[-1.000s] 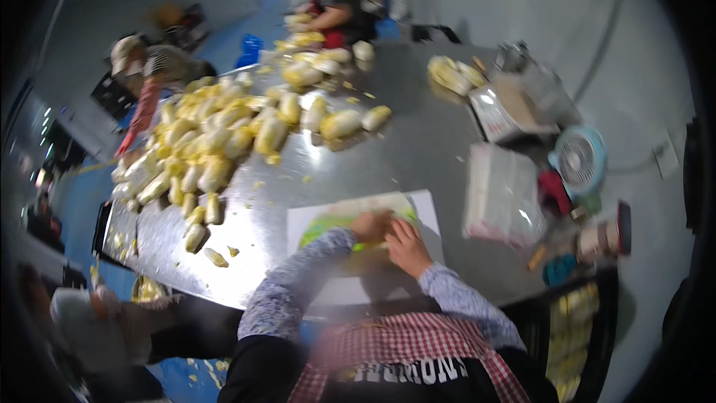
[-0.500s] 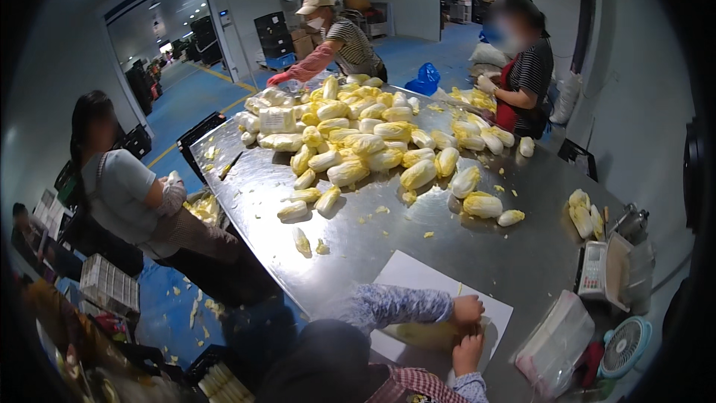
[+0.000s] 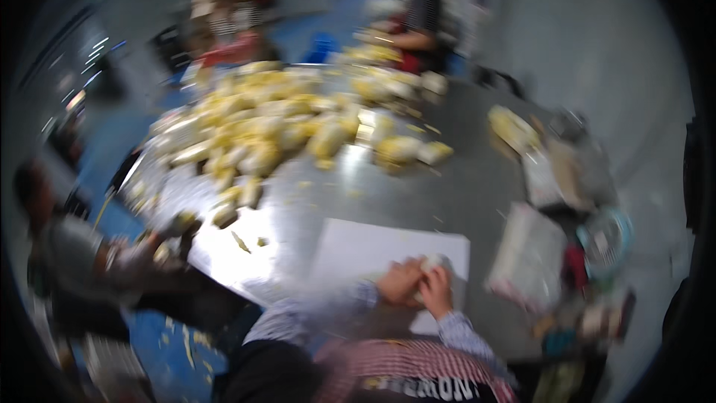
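Observation:
My left hand [image 3: 401,282] and my right hand [image 3: 436,291] are together over a white sheet [image 3: 358,242] on the near part of the metal table. Both have their fingers curled round a small whitish thing [image 3: 434,262], which sticks out past the fingertips. Motion blur and my fingers keep its kind from showing. Farther off lies a big heap of yellow-white napa cabbages [image 3: 261,116]. A small loose leaf piece [image 3: 240,242] rests left of the sheet.
A stack of clear plastic bags [image 3: 526,257] lies right of the sheet, beside a light-blue fan [image 3: 605,239]. Beyond are a scale [image 3: 543,179] and a few cabbages [image 3: 513,130]. Co-workers stand left, far left and at the far side [image 3: 418,19] of the metal table [image 3: 470,149].
The whole view has swung rightward and is blurred. My hands have come closer together, and a whitish thing now shows at their fingertips. The co-worker on the left now reaches toward the table.

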Tool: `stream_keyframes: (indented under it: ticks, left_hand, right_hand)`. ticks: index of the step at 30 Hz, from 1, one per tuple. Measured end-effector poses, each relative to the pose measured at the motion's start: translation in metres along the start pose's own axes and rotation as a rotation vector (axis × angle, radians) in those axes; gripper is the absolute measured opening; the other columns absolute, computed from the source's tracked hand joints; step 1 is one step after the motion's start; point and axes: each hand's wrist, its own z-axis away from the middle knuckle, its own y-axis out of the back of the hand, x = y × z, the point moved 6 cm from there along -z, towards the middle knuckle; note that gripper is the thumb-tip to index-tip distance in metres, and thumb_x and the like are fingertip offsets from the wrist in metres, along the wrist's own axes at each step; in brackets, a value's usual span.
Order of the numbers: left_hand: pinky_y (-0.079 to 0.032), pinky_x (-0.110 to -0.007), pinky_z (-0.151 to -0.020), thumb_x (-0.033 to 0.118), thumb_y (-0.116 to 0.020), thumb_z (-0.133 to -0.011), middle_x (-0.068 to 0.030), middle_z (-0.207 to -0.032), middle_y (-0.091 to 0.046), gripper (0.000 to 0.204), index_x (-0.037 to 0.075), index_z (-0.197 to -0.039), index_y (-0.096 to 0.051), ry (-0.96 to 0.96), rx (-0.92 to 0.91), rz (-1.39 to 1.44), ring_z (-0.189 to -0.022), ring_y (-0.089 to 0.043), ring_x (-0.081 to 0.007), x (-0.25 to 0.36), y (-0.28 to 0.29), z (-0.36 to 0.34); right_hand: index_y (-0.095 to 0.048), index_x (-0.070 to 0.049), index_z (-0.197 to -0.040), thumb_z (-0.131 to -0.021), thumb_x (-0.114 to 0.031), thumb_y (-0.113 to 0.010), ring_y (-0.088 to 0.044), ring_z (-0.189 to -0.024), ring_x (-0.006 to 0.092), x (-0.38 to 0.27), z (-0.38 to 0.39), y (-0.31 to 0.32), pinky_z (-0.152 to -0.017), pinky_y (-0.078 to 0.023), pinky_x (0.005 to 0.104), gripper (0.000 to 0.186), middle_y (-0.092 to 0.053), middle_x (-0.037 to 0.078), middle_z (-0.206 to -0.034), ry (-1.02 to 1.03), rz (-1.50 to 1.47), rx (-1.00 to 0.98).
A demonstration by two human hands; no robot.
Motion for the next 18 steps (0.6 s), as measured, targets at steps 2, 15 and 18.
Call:
stream_keyframes:
  ticks: [2, 15, 18]
  left_hand:
    - [-0.034, -0.056, -0.092, 0.036, -0.078, -0.064, -0.0231, -0.143, -0.027, 0.073, 0.006, -0.122, -0.045, -0.034, 0.09, -0.056, -0.125, -0.035, -0.0435, -0.003, -0.004, 0.019]
    - [-0.033, -0.057, -0.09, 0.025, -0.071, -0.072, -0.0226, -0.144, -0.027, 0.062, 0.039, -0.129, -0.05, -0.121, 0.145, -0.326, -0.123, -0.033, -0.0497, 0.03, 0.0, 0.018]
    - [-0.033, -0.057, -0.089, 0.025, -0.069, -0.074, -0.0225, -0.143, -0.027, 0.057, 0.039, -0.126, -0.052, -0.127, 0.14, -0.365, -0.123, -0.032, -0.0499, 0.031, 0.0, 0.02]
  right_hand:
    - [-0.057, -0.004, -0.098, -0.076, -0.008, -0.065, -0.052, -0.1, 0.0322, -0.015, -0.011, 0.032, -0.087, -0.044, 0.0398, 0.023, -0.053, 0.012, -0.107, 0.01, -0.028, 0.005]
    - [-0.058, -0.006, -0.088, -0.077, -0.011, -0.061, -0.056, -0.082, 0.0319, 0.161, 0.015, 0.231, -0.082, -0.046, 0.0406, 0.012, -0.058, 0.014, -0.083, -0.29, 0.218, 0.178]
    - [-0.058, -0.006, -0.087, -0.077, -0.009, -0.059, -0.054, -0.09, 0.0316, 0.188, 0.015, 0.208, -0.082, -0.045, 0.0394, 0.011, -0.057, 0.013, -0.09, -0.185, 0.306, 0.018]
